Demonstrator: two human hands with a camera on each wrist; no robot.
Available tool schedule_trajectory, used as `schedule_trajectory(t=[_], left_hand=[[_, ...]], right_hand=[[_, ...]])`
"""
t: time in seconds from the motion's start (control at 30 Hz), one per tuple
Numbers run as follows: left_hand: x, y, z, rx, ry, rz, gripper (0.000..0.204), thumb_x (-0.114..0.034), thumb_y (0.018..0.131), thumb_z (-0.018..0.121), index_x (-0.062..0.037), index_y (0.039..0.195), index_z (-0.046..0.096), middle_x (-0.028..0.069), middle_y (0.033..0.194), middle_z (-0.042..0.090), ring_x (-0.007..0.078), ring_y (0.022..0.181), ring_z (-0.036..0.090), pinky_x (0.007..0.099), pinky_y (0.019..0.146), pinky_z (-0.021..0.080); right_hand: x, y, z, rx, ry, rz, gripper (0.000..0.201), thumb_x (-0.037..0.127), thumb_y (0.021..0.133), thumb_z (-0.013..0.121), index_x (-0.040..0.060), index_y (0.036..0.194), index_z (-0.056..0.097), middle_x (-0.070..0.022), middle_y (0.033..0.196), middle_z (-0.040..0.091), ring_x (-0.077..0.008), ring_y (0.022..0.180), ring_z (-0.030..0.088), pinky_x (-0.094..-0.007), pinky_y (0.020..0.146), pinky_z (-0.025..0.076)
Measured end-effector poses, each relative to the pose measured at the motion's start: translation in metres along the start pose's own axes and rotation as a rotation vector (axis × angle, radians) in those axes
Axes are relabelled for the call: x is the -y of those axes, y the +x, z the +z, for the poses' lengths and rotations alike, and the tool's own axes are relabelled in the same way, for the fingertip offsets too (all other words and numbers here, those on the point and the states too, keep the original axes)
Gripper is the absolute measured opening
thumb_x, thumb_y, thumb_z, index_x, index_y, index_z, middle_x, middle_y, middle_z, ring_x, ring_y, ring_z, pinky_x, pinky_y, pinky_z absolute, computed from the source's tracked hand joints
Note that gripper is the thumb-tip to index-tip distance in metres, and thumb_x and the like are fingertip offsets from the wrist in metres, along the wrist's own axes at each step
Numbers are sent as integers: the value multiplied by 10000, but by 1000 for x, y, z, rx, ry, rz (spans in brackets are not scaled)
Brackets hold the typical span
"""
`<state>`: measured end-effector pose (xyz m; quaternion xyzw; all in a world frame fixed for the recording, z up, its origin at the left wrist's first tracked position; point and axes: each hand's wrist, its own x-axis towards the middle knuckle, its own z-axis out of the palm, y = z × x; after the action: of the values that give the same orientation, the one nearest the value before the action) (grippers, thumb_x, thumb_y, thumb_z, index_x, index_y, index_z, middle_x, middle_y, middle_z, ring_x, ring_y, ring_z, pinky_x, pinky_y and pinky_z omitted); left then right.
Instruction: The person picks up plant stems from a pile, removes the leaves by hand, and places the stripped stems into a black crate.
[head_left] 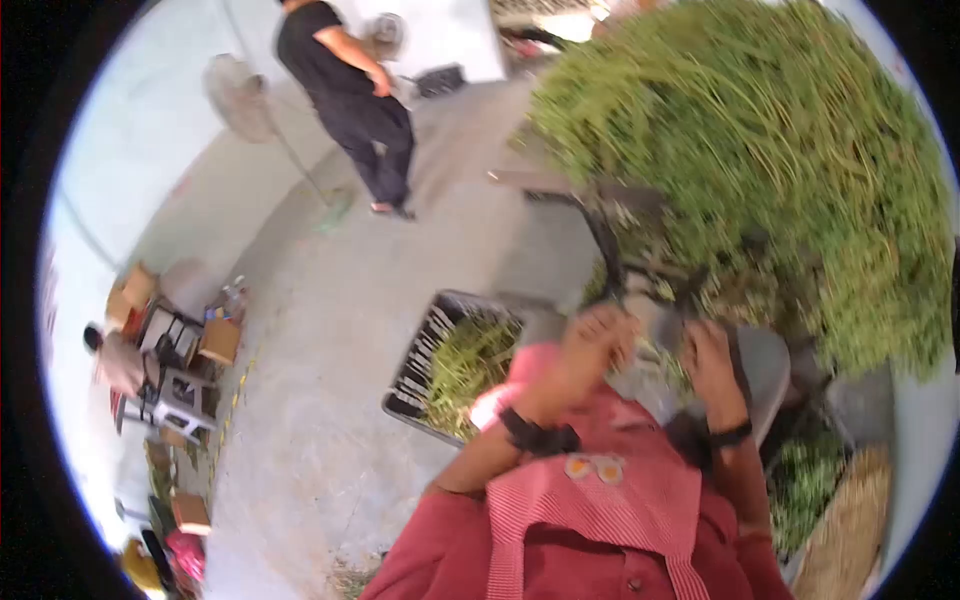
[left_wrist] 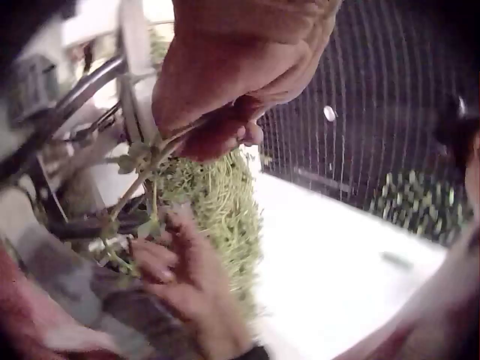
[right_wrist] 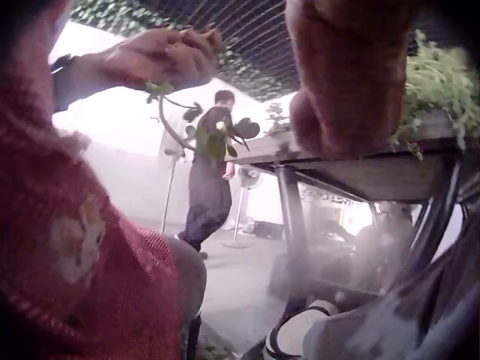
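My left hand pinches a leafy green stem between thumb and fingers. The stem hangs down from the hand, with small rounded leaves at its lower end in the right wrist view. My right hand is held a short way to the right, in front of my apron. In the left wrist view the right hand has loosely bent fingers close beside the stem's leaves. Seen from the right wrist, the right hand stands apart from the leaves, and nothing shows in its fingers.
A large heap of long green stems lies on a dark-legged table ahead and right. A black crate of cut greens is on the floor to the left. Beyond are a standing person, a fan and stools.
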<state>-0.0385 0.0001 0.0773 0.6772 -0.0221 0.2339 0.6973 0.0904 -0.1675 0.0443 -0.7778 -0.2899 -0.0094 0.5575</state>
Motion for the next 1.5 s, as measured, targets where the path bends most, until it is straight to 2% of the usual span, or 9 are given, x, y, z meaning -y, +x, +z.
schedule_trajectory(t=[0.07, 0.13, 0.2, 0.37, 0.53, 0.83, 1.23, 1.37, 1.5], left_hand=[[6, 10, -23, 136, -374, -118, 113, -173, 910, 509, -80, 879, 566, 41, 876, 564, 178, 803, 537, 310, 711, 431], [0, 20, -33, 181, -1029, -329, 112, -193, 909, 514, -91, 902, 561, 79, 1101, 562, 242, 1032, 540, 388, 886, 442], [-11, 22, -30, 109, -1034, -372, 128, -212, 907, 516, -93, 898, 561, 87, 1175, 525, 254, 1123, 477, 442, 942, 401], [-8, 21, -24, 33, -1006, -365, 162, -248, 883, 565, -92, 898, 605, 95, 1278, 476, 246, 1209, 429, 501, 940, 431], [-5, 20, -16, 120, -1038, -390, 163, -255, 873, 581, -95, 894, 607, 65, 1299, 459, 230, 1241, 387, 505, 950, 399], [0, 20, -13, -10, -1072, -369, 164, -231, 924, 488, -107, 854, 570, 84, 1340, 406, 244, 1294, 308, 487, 989, 345], [20, 16, -9, -117, -1075, -353, 164, -230, 923, 498, -81, 943, 564, 100, 1229, 528, 236, 1237, 410, 436, 955, 405], [20, 12, -8, -190, -1002, -388, 179, -234, 932, 484, -76, 976, 557, 103, 1200, 549, 230, 1184, 471, 412, 929, 445], [4, 9, 1, -225, -945, -356, 177, -219, 932, 484, -64, 989, 547, 117, 1134, 585, 237, 1100, 540, 416, 962, 444]], right_hand=[[-3, 0, -6, 99, 868, 563, 145, 185, 858, 546, 65, 935, 571, -45, 860, 602, -111, 713, 526, -265, 531, 394], [20, -2, -8, 151, 1051, 546, 159, 178, 882, 521, 48, 964, 563, -44, 809, 587, -102, 673, 522, -233, 501, 372], [23, 3, -11, 332, 1084, 553, 139, 163, 896, 509, 62, 966, 574, -26, 760, 575, -98, 572, 509, -226, 501, 392], [38, -1, -2, 439, 1007, 428, 161, 130, 874, 557, 40, 998, 607, -4, 758, 592, -91, 568, 518, -216, 501, 383], [53, -4, 4, 351, 219, -139, 202, 167, 813, 621, 50, 974, 655, -56, 798, 646, -136, 668, 575, -256, 633, 446], [43, -17, 15, 462, 43, -196, 275, 137, 717, 660, 100, 990, 668, -127, 840, 659, -202, 721, 629, -306, 673, 476], [52, -22, 24, 593, 395, 214, 183, 82, 728, 662, -42, 862, 656, -77, 688, 647, -96, 605, 574, -263, 560, 462], [19, -22, 36, 464, 196, 1, 191, 126, 729, 668, -49, 803, 651, -55, 685, 647, -102, 594, 567, -261, 540, 452], [-4, -13, 33, 239, 296, 401, 191, 179, 773, 635, -2, 837, 639, -30, 690, 624, -93, 514, 495, -231, 466, 374]])
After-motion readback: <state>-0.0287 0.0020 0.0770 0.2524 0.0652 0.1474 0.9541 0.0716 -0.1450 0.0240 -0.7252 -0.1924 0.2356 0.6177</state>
